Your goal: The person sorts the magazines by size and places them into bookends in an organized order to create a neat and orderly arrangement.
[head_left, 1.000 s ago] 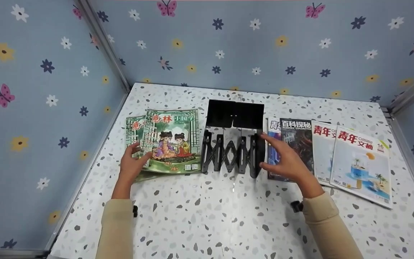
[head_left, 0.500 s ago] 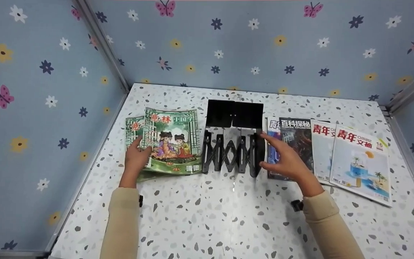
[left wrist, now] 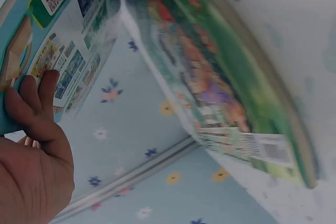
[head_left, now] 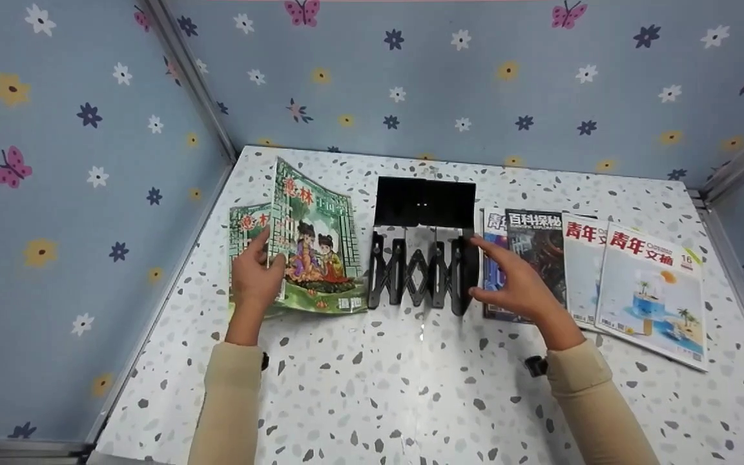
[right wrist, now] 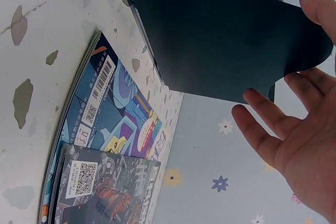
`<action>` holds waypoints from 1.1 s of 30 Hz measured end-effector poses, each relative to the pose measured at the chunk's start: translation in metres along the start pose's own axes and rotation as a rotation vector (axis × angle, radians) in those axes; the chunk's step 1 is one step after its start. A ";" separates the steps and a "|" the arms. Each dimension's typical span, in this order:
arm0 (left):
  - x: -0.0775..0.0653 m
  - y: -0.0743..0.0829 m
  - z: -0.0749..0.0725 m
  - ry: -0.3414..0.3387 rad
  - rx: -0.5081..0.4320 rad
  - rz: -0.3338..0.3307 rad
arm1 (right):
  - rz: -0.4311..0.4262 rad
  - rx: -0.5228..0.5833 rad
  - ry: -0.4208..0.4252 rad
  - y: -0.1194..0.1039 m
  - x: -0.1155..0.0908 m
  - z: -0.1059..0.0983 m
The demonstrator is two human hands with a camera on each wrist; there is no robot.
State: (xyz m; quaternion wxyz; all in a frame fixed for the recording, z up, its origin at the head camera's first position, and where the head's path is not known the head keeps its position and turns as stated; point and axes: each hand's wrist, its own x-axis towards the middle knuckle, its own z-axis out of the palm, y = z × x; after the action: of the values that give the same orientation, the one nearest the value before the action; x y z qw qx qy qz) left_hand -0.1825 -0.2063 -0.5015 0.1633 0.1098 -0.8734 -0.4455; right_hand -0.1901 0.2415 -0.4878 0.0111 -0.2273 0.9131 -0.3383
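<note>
My left hand [head_left: 258,274] pinches the left edge of a green-covered magazine [head_left: 317,252] with cartoon figures on its front. Its top left corner stands raised off the table. In the left wrist view fingers [left wrist: 31,98] lie against the back cover of the magazine. Another green magazine [head_left: 243,232] lies beneath it, partly covered. Right of these stands a black expandable book rack [head_left: 420,268] with folding lattice arms and a dark back. My right hand [head_left: 520,284] holds its right end panel [right wrist: 220,40] between thumb and fingers, with the outer fingers extended.
Several magazines overlap to the right of the rack: a dark one [head_left: 543,258] and a white one with a beach picture [head_left: 653,290] among them. Flower-patterned wall panels [head_left: 423,84] enclose the back and sides of the speckled white table [head_left: 359,387].
My left hand has moved right and away from me onto the magazine, whose left side has risen and tilted up. My right hand stays at the rack.
</note>
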 end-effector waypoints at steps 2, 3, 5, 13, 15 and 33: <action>-0.004 0.009 0.000 0.049 0.004 0.070 | 0.001 0.002 0.000 -0.001 0.000 0.000; -0.006 0.013 0.000 0.071 0.004 0.104 | -0.001 0.004 0.000 -0.001 0.000 0.000; -0.009 0.022 0.001 0.122 -0.003 0.177 | -0.002 0.008 0.001 -0.001 0.000 -0.001; -0.025 0.054 0.005 0.335 -0.057 0.426 | 0.001 0.020 0.001 0.000 0.001 0.000; -0.028 0.063 0.007 0.393 -0.059 0.490 | -0.004 0.024 0.003 0.000 0.001 0.001; -0.047 0.130 0.055 0.864 -0.218 0.868 | 0.000 0.073 0.001 -0.003 0.003 0.000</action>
State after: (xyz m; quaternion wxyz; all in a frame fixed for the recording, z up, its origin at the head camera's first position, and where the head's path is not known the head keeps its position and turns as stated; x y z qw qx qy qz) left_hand -0.1661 -0.0742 -0.4353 0.6786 -0.1021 -0.6427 -0.3406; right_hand -0.1910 0.2380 -0.4854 0.0191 -0.2266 0.9002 -0.3714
